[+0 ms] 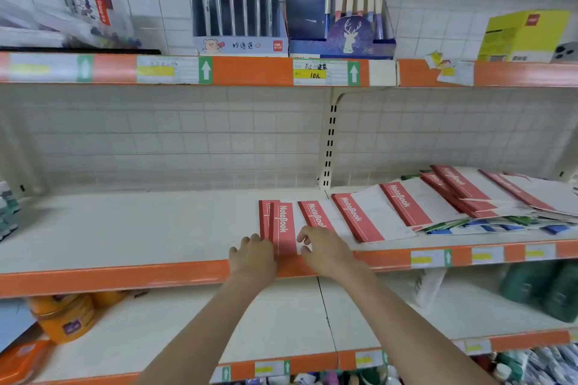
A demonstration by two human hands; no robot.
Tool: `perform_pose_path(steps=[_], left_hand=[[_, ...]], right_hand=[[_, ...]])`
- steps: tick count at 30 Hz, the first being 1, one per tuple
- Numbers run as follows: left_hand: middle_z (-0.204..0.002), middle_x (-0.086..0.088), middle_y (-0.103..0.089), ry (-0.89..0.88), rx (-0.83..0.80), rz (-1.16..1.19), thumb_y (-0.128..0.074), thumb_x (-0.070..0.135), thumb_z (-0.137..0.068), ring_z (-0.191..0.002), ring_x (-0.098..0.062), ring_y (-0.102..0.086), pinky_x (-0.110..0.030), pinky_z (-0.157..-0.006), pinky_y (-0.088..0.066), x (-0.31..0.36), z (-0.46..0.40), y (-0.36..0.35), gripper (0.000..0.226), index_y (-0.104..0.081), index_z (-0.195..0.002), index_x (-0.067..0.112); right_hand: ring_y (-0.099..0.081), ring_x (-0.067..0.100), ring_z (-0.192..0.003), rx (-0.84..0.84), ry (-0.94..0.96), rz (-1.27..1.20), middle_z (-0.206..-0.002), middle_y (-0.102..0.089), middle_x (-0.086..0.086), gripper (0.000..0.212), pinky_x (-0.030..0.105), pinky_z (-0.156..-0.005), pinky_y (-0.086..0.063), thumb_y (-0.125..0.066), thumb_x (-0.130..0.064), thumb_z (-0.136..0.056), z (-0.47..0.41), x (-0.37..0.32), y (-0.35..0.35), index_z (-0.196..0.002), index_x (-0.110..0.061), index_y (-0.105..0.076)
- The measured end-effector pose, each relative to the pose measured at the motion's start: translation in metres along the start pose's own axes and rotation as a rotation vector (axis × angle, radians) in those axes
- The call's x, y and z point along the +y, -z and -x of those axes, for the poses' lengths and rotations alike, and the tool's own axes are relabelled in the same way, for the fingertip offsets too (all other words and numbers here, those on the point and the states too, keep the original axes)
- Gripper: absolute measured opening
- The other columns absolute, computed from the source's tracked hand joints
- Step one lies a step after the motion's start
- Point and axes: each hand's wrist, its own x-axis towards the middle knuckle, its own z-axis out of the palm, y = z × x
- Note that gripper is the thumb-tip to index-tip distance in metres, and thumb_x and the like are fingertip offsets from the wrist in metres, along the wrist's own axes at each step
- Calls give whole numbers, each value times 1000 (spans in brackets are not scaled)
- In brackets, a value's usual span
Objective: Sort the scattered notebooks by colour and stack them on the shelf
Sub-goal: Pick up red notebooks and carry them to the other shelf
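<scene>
Hands cover the near edge of a small red stack point(283, 226) at the front of the middle shelf point(125, 228), so its count is unclear; at least two red covers show there. Left hand point(254, 258) rests against the stack's left side, fingers curled at its edge. Right hand point(325, 250) lies on the white page area beside the red strip, fingers bent; whether it pinches or only presses cannot be told. Three more red notebooks point(358, 217) fan out singly to the right. Behind them, a messy pile point(469, 194) of red ones overlaps, count unreadable. Green and blue notebooks point(488, 225) poke out underneath, mostly buried. Two pen display boxes point(239, 0) stand on the upper shelf.
</scene>
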Motion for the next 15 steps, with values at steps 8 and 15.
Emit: perform_pose_path(steps=[8,15], left_hand=[[-125,-4,-45,24,16,-24,-43,22,-93,-120,-21,-40,-36,-96,-35,-5,-47,-18,32,-49,-125,18],[-124,-5,-46,86,35,145,-41,19,-93,-119,-22,-41,-37,-98,-35,3,-58,-22,29,-54,-119,15]], right_hand=[[-56,21,-106,38,16,74,-119,-55,3,26,30,-83,-45,-44,-23,-96,-48,3,-13,-119,-19,-56],[-54,26,-107,-15,-25,142,-115,-55,8,30,35,-84,-46,-45,-28,-94,-62,0,-31,-120,-14,-52]])
